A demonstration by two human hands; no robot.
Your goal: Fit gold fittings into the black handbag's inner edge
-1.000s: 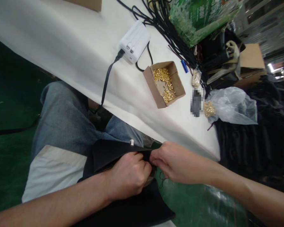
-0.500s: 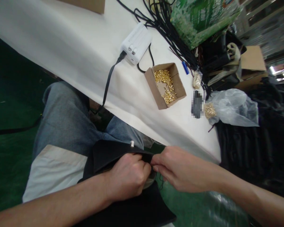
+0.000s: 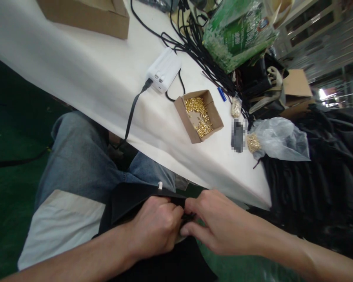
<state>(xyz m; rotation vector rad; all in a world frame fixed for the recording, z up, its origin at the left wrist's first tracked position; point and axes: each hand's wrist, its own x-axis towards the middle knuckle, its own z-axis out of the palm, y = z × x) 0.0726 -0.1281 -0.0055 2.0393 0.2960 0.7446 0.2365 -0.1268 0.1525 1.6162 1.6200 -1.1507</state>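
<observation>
A black fabric piece (image 3: 135,196) lies folded over my lap, with a small white tag (image 3: 160,185) at its upper edge. My left hand (image 3: 157,223) is closed in a fist on this fabric, and its fingertips are hidden inside the fold. Close beside it, my right hand (image 3: 208,221) touches the fabric's edge. The right thumb and forefinger stand apart, with dark material showing in the gap. Its other fingers are mostly hidden. Under the hands, part of a pale surface peeks out between the black layers.
On the white-covered table (image 3: 153,129) stand a cardboard box of gold-coloured metal pieces (image 3: 204,127) and a white power bank (image 3: 164,70) with a cable. Black cords (image 3: 194,51), a green plastic bag (image 3: 238,35) and a clear bag (image 3: 282,137) lie beyond. Black material (image 3: 326,180) hangs at right.
My right thumb has spread away from the forefinger, where they were pinched together at the fabric's edge. The left fist keeps its hold. The view has shifted, so table things appear lower.
</observation>
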